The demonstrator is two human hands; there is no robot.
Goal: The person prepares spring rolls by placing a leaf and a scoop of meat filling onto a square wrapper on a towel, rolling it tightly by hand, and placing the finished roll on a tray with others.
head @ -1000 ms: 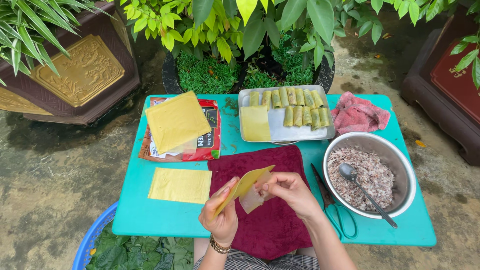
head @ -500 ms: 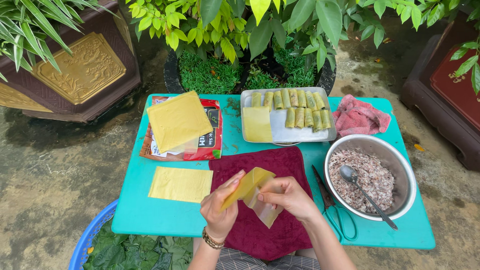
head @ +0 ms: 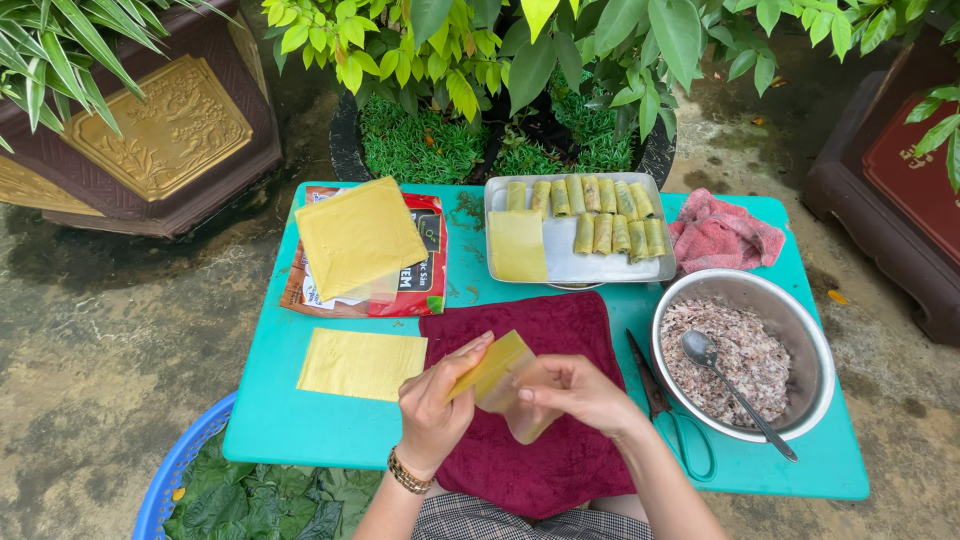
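Observation:
Both hands hold a thin yellow wrapper sheet (head: 497,372) above a dark red cloth (head: 545,440) on the turquoise table (head: 300,430). My left hand (head: 435,408) pinches the sheet's left edge; my right hand (head: 572,388) grips its right side, and part of the sheet hangs down between them. Another yellow sheet (head: 362,363) lies flat on the table to the left. A metal bowl (head: 800,320) of minced filling with a spoon (head: 735,390) stands at the right.
A metal tray (head: 575,262) with several rolled wraps and one flat sheet sits at the back. A stack of yellow sheets (head: 358,236) lies on a red packet. Scissors (head: 665,415), a pink cloth (head: 722,235), a blue basin of green leaves (head: 255,495), planters around.
The sheet has been turned and lowered between my hands, and both hands have shifted slightly right and nearer to me over the red cloth.

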